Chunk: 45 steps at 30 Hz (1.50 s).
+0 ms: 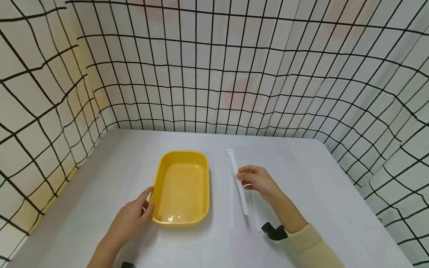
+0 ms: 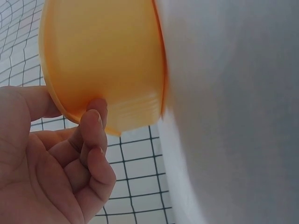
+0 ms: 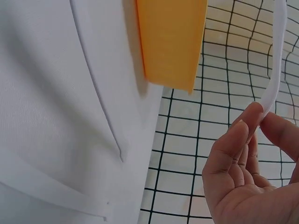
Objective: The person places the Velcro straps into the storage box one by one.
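White strip sits pinched between the thumb and fingers of your right hand, raised over the middle of the tabletop. Flat below lie a second strip to its left and a third strip to its right. Toward the tabletop's left edge, your left hand grips the yellow tray by its left rim. Black netting stands beyond the far edge.
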{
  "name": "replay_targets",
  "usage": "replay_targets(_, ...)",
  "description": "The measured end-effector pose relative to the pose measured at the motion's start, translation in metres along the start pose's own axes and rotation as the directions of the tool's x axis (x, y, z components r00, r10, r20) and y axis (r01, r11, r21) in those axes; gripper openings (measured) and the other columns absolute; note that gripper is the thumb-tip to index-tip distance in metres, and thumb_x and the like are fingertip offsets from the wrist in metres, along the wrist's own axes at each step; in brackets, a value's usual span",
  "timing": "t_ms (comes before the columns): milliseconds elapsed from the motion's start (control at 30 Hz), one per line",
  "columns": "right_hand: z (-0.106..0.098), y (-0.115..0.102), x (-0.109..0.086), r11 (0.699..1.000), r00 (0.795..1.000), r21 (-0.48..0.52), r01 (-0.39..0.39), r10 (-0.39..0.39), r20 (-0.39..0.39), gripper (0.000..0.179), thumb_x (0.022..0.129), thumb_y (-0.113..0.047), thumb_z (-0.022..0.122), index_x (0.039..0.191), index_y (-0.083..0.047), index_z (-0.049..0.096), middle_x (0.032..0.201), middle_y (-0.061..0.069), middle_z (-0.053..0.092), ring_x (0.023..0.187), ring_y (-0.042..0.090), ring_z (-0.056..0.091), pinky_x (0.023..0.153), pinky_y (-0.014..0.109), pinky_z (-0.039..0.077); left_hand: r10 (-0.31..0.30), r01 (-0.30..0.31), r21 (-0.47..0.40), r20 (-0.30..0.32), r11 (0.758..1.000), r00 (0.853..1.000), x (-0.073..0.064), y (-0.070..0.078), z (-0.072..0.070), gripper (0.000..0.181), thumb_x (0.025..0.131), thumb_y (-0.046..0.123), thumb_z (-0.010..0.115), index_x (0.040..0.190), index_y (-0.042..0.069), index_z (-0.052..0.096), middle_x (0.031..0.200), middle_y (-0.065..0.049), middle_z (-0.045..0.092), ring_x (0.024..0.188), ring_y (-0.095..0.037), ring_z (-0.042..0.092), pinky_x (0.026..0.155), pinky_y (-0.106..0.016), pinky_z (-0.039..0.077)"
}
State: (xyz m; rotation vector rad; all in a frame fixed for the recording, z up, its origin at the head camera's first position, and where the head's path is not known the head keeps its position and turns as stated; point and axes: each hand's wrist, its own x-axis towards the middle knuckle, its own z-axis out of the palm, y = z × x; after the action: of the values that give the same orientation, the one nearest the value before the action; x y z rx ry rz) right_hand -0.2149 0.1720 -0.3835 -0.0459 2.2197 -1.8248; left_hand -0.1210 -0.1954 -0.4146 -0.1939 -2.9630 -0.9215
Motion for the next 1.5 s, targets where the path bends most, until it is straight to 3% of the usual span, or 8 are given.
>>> replay_targets(300, 0.017, -0.001, 0.006, 1.0, 1.0, 0.011, -0.011, 0.011, 0.012, 0.028, 0.088, -0.012, 0.069, 0.108, 0.005, 0.061, 0.082, 0.007, 0.063, 0.074, 0.02, 0.061, 0.064, 0.027, 0.05, -0.018, 0.018, -0.004, 0.016, 1.0, 1.0, 0.0, -0.001, 0.0, 0.05, 0.095, 0.017, 0.058, 0.141, 0.001, 0.046, 0.079, 0.001, 0.057, 0.061, -0.012, 0.046, 0.057, -0.027, 0.041)
replay_targets(600, 0.041, -0.005, 0.013, 1.0, 0.999, 0.025, -0.015, 0.014, 0.042, 0.025, 0.089, -0.011, 0.069, 0.107, 0.004, 0.061, 0.086, 0.014, 0.064, 0.07, 0.018, 0.06, 0.065, 0.026, 0.052, -0.016, 0.016, -0.017, 0.02, 1.0, 1.0, 0.001, -0.004, 0.001, 0.051, 0.096, 0.018, 0.059, 0.142, 0.0, 0.045, 0.079, 0.001, 0.057, 0.061, -0.012, 0.046, 0.056, -0.027, 0.041)
replay_targets(1500, 0.102, -0.013, 0.031, 0.997, 0.991, 0.056, -0.056, 0.048, 0.126, 0.026, 0.087, -0.008, 0.071, 0.106, 0.007, 0.061, 0.077, 0.009, 0.065, 0.063, 0.017, 0.063, 0.063, 0.026, 0.054, 0.02, -0.02, -0.032, -0.016, 0.999, 1.0, 0.002, -0.008, 0.002, 0.049, 0.096, 0.016, 0.059, 0.14, 0.001, 0.047, 0.078, 0.002, 0.056, 0.06, -0.011, 0.046, 0.057, -0.026, 0.041)
